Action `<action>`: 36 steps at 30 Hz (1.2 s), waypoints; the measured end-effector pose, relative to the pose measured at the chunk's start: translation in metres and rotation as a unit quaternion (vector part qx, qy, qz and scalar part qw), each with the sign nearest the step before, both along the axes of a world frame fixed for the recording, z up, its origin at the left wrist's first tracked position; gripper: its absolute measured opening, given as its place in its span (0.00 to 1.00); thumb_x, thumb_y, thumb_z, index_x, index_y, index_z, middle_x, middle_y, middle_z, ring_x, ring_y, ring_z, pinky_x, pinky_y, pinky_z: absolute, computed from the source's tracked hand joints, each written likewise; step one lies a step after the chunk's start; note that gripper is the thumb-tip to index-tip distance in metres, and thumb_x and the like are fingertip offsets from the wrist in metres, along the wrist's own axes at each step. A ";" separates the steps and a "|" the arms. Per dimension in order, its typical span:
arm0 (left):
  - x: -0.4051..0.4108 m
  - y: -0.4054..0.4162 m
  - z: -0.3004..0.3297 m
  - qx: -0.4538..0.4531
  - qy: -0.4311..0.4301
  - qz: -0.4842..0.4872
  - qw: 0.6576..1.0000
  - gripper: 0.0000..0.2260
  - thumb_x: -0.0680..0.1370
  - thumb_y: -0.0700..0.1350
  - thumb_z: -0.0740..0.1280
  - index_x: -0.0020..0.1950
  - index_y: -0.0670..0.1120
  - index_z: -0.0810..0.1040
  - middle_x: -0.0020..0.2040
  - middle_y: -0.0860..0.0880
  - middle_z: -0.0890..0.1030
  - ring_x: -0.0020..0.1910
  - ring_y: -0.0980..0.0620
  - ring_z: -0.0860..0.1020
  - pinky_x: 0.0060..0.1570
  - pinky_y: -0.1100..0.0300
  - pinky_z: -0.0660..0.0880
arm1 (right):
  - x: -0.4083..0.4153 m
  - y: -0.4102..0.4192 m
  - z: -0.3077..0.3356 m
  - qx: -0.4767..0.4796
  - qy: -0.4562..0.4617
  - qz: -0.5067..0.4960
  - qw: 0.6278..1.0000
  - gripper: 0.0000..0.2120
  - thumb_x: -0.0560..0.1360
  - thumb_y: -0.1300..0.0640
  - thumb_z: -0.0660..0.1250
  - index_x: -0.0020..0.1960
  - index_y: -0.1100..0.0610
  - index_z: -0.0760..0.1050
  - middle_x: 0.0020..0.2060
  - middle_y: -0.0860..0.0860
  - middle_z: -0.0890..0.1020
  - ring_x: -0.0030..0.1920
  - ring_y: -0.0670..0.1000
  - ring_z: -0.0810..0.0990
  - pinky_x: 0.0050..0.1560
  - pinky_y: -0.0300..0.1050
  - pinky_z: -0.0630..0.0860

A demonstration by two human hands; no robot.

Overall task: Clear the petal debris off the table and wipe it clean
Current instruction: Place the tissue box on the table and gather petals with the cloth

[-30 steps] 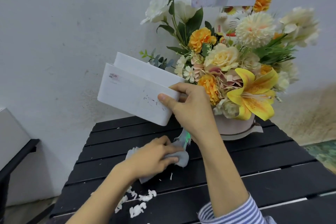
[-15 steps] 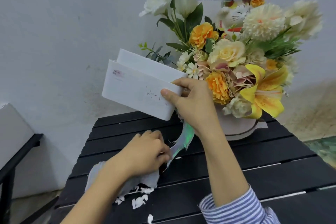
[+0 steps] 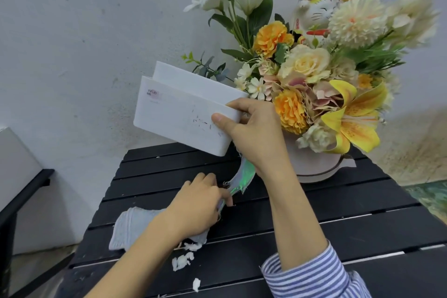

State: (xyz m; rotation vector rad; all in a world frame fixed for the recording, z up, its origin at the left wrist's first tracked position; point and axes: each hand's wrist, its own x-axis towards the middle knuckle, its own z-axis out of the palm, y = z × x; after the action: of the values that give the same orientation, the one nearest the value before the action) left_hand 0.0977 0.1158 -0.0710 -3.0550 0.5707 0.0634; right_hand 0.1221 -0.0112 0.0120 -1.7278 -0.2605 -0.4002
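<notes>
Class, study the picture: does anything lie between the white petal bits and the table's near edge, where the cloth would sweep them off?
Nothing visible does. The petal bits lie on bare slats of the table, just nearer than the cloth under the left hand; one scrap is almost at the edge.

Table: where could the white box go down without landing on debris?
Bare slats lie right of the right hand, in front of the flower pot, out to the table edge. The back-left slats under the box also look bare. Crowded: front-left, with left hand, cloth, ribbon and petal bits.
</notes>
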 end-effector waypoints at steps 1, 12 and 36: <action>-0.002 -0.001 0.000 0.009 -0.003 0.009 1.000 0.20 0.76 0.39 0.57 0.62 0.58 0.73 0.53 0.50 0.68 0.56 0.48 0.66 0.47 0.58 0.62 | 0.000 0.001 0.000 -0.003 -0.001 -0.002 1.000 0.07 0.69 0.57 0.73 0.46 0.57 0.82 0.43 0.52 0.84 0.48 0.55 0.82 0.51 0.58 0.79; 0.003 -0.017 0.004 -0.035 0.039 0.041 0.998 0.15 0.77 0.38 0.57 0.57 0.49 0.78 0.58 0.46 0.72 0.58 0.46 0.68 0.56 0.56 0.69 | 0.001 0.002 0.000 0.003 0.008 -0.004 1.000 0.08 0.69 0.56 0.73 0.48 0.56 0.82 0.48 0.54 0.83 0.53 0.57 0.80 0.53 0.59 0.78; 0.047 -0.050 -0.030 -0.064 -0.053 0.229 0.970 0.29 0.82 0.53 0.47 0.77 0.37 0.45 0.78 0.38 0.46 0.77 0.41 0.43 0.76 0.47 0.40 | -0.002 -0.002 0.010 0.017 -0.020 0.007 1.000 0.09 0.70 0.57 0.72 0.49 0.60 0.80 0.47 0.56 0.83 0.50 0.57 0.82 0.46 0.56 0.79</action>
State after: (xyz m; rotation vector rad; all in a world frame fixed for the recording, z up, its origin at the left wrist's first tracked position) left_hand 0.1442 0.0660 -0.1006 -3.2180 -0.1494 -0.1309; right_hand 0.1199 -0.0131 0.0222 -1.6843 -0.2926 -0.4261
